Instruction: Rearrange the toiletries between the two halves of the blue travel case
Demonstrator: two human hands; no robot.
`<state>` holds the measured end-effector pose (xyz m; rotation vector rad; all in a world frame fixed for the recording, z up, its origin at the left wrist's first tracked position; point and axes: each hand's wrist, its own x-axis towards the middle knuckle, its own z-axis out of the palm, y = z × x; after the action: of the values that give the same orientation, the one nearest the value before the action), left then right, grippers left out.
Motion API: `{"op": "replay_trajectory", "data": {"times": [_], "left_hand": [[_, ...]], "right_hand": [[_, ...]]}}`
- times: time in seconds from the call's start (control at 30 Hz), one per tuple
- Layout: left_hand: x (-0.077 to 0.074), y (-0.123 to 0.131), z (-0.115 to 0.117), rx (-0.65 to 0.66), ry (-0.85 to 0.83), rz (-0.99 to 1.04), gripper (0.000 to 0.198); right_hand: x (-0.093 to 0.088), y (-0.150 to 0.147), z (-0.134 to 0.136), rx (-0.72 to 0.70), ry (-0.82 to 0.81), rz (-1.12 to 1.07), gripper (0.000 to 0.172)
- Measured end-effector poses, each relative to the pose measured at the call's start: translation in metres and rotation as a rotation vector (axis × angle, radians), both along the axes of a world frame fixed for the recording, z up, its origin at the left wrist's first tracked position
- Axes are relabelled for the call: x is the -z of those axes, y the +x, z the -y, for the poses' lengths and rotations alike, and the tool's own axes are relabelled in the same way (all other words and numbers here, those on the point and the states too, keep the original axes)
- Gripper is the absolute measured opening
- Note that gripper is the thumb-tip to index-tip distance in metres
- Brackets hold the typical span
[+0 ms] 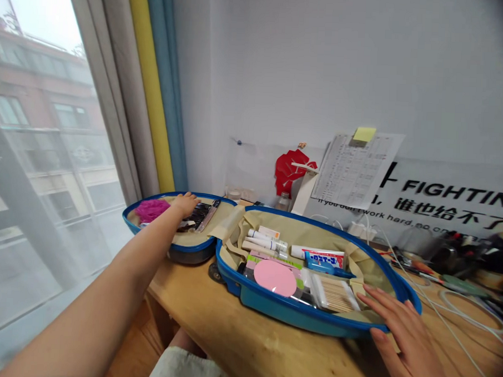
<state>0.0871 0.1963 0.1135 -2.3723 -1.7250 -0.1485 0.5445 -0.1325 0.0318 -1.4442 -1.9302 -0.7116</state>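
A small blue suitcase lies open on the wooden desk (228,332), its two halves side by side. My left hand (184,203) reaches far into the left half (149,231), its fingers bent over dark items, beside a magenta puff (151,209). My right hand (399,334) rests flat with fingers spread on the near right rim of the right half (312,319). That half holds a pink disc (275,277), a pack of cotton swabs (334,294), a toothpaste box (319,255) and small white tubes (262,239).
A window with grey, yellow and blue curtains (151,89) fills the left. Papers (354,168) and a red fist cutout (291,171) hang on the wall. Cables (446,308), pens and clutter lie on the desk at the right.
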Motion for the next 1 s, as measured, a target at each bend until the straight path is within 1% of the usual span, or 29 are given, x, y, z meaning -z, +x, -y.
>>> {"op": "replay_trajectory", "data": {"times": [0.07, 0.13, 0.2, 0.3, 0.37, 0.47, 0.53, 0.6, 0.7, 0.77, 0.83, 0.9, 0.93, 1.0], "left_hand": [[0.01, -0.019, -0.002, -0.052, -0.063, -0.076, 0.029], [0.02, -0.029, -0.006, -0.088, -0.108, -0.132, 0.033], [0.026, -0.032, -0.012, -0.105, -0.135, -0.17, 0.035], [0.031, -0.03, -0.02, -0.111, -0.159, -0.198, 0.034], [0.032, -0.027, -0.022, -0.117, -0.176, -0.204, 0.034], [0.031, -0.024, -0.015, -0.125, -0.174, -0.192, 0.033], [0.025, -0.021, -0.008, -0.122, -0.136, -0.161, 0.034], [0.015, -0.015, -0.002, -0.101, -0.075, -0.109, 0.034], [-0.009, 0.009, 0.004, -0.02, 0.029, -0.007, 0.039], [-0.026, 0.036, 0.007, 0.073, 0.076, 0.058, 0.043], [-0.038, 0.068, 0.011, 0.193, 0.085, 0.109, 0.045], [-0.041, 0.102, 0.018, 0.318, 0.047, 0.139, 0.046], [-0.04, 0.119, 0.022, 0.374, 0.018, 0.148, 0.046], [-0.031, 0.148, 0.029, 0.466, -0.036, 0.157, 0.043]], "right_hand": [[0.0, 0.0, 0.0, -0.002, 0.004, 0.003, 0.04], [0.0, 0.0, 0.0, -0.003, -0.002, 0.0, 0.039], [0.001, 0.001, 0.001, 0.007, -0.021, -0.013, 0.039], [0.002, 0.002, 0.0, 0.031, -0.054, -0.03, 0.041], [0.003, 0.003, 0.0, 0.031, -0.045, -0.026, 0.042], [0.004, 0.001, -0.001, 0.018, -0.01, -0.01, 0.042], [0.003, 0.0, -0.002, 0.014, -0.001, -0.007, 0.04], [0.002, 0.0, -0.002, 0.011, 0.001, -0.006, 0.04], [0.002, 0.0, -0.002, 0.005, 0.005, -0.01, 0.04], [0.003, 0.0, -0.002, 0.003, 0.001, -0.013, 0.041], [0.003, 0.0, -0.002, 0.007, -0.01, -0.013, 0.041], [0.003, 0.0, -0.002, 0.012, -0.006, -0.015, 0.042], [0.003, 0.0, -0.002, 0.013, -0.001, -0.015, 0.042], [0.002, 0.0, -0.002, 0.009, 0.008, -0.009, 0.042]]}}
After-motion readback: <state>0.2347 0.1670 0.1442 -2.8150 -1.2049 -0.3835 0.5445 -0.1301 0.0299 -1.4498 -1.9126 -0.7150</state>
